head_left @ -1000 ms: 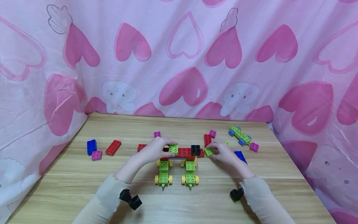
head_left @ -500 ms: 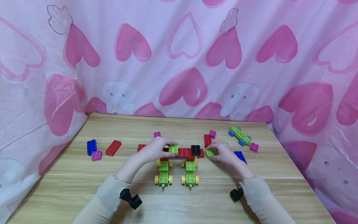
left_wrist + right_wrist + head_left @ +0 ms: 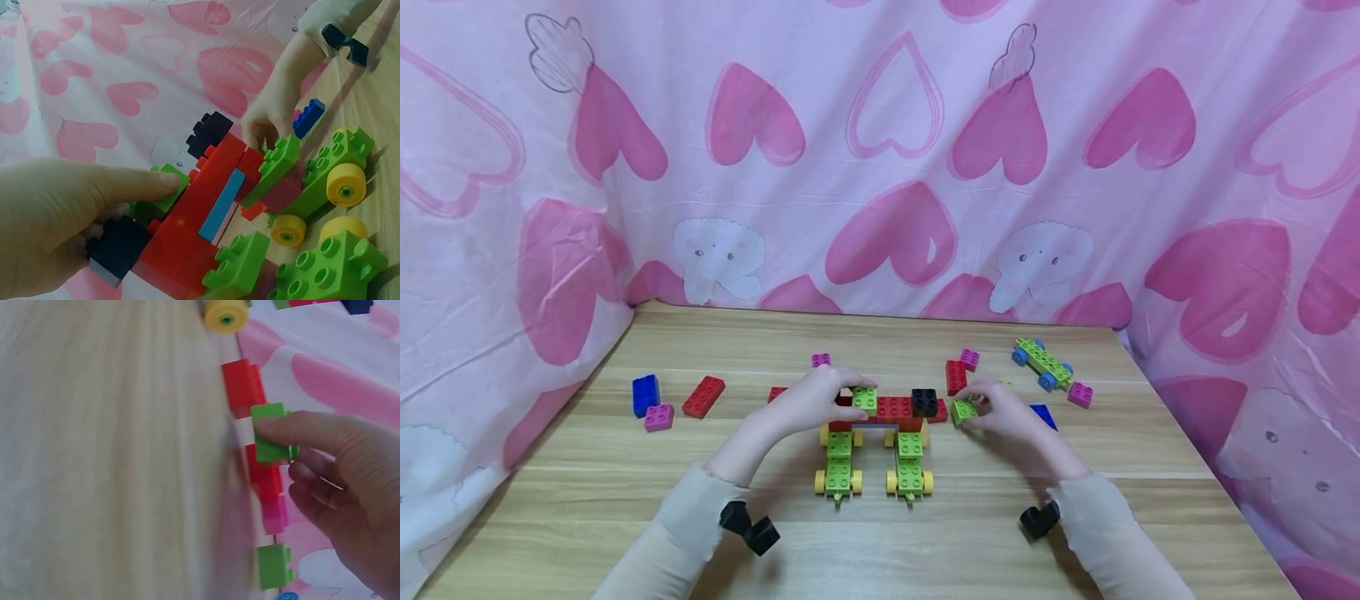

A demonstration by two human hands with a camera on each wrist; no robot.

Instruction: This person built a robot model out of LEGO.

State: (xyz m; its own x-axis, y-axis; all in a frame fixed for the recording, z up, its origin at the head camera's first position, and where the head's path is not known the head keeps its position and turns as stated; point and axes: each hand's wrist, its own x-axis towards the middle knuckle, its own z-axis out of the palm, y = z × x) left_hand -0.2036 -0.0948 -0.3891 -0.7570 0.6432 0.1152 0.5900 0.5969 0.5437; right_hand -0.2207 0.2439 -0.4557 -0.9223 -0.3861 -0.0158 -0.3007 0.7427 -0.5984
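A toy build of red bricks [image 3: 895, 407] rests on two green wheeled bases [image 3: 838, 473] with yellow wheels. My left hand [image 3: 812, 404] is at its left end, thumb and fingers pinching a green brick [image 3: 864, 401] on top. In the left wrist view, a black brick [image 3: 119, 242] sits by those fingers, hidden from the head view. Another black brick [image 3: 924, 402] tops the right end. Just right of the build, my right hand [image 3: 1002, 411] pinches a second green brick [image 3: 963, 411] between thumb and fingers; the right wrist view shows the thumb [image 3: 294, 428] flat on its side.
Behind the right hand lie a red brick [image 3: 956, 377], a pink brick [image 3: 969, 359] and a green car base [image 3: 1043, 362] with blue wheels. A blue brick [image 3: 1043, 416] is partly behind the right wrist. At left are blue [image 3: 645, 395], pink [image 3: 659, 417] and red bricks [image 3: 703, 396].
My right hand has shifted slightly to the right with the green brick, away from the build. The left hand and the build have stayed in place.
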